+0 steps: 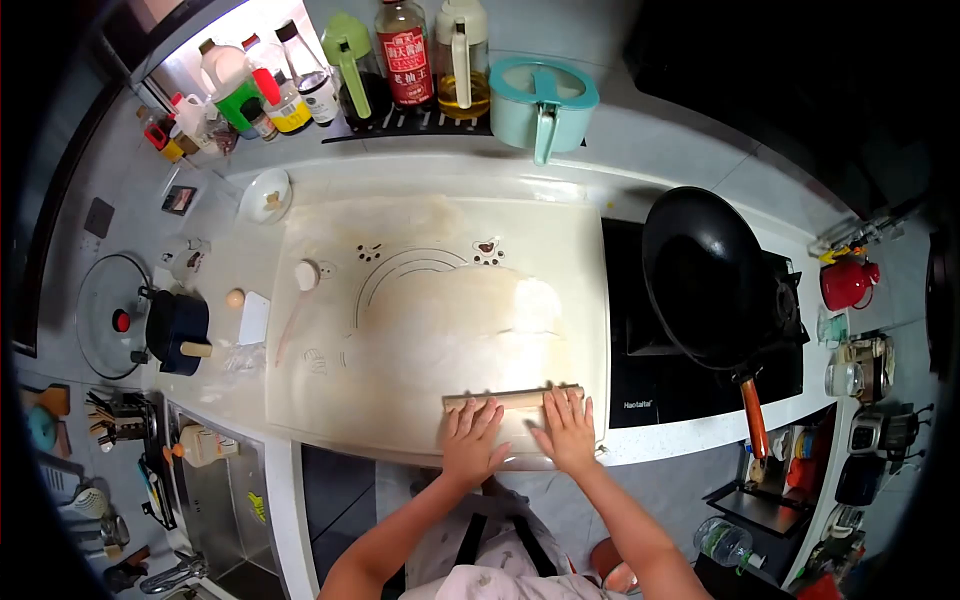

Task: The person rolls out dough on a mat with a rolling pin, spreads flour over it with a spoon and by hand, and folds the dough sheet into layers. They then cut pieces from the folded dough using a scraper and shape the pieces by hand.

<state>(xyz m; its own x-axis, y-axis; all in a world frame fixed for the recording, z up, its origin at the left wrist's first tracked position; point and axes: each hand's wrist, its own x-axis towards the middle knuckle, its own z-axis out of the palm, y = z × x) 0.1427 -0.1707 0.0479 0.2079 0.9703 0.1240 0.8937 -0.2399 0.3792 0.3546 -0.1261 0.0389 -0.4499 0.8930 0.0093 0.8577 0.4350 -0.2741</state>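
A wooden rolling pin (515, 399) lies across the near right part of a pale mat (320, 400). My left hand (472, 438) rests on the pin's left part with its fingers spread. On the pin's right end, my right hand (568, 428) lies flat, its fingers also apart. Beyond the pin, a wide, thin, floured sheet of dough (430, 330) covers the middle of the mat. A small white scoop (307, 274) sits at the mat's left side.
Right of the mat, a black wok (700, 270) stands on the black stove (650, 380). Bottles and a teal container (543, 105) line the back. On the left are a bowl (266, 196), an egg (235, 298), a dark pot (178, 330) and a sink (225, 500).
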